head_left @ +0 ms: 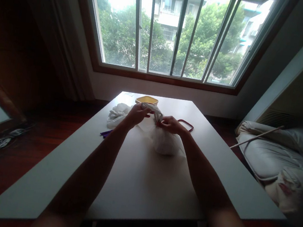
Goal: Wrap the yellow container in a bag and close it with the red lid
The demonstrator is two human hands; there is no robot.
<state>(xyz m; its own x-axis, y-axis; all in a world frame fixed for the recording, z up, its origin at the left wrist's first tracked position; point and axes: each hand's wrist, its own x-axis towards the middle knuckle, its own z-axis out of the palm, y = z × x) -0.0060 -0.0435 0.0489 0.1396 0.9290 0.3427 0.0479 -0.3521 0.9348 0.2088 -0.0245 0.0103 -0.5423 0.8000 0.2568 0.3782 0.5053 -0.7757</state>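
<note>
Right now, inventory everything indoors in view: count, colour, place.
Held plastic bag: 1, whitish, centre
Crumpled plastic bag: 1, white, table left
Container: 1, yellow, table's far end
Rounded frame: 1, maroon, table right
Unclear item: 1, purple, left
Table: 1, white, centre
Window frame: 1, brown, ahead
Vented cabinet: 1, whitish, right
Padded seat: 1, pale, right
Stick: 1, pale, right
Cables: several, white, left
Floor: 1, reddish, below
Left hand, right hand: 1 each, bare, on bag

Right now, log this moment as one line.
Left hand: holds upper part of whitish bag | Right hand: holds bag nearer its bulge | Table: crumpled white plastic, yellow container, purple item, red frame
</note>
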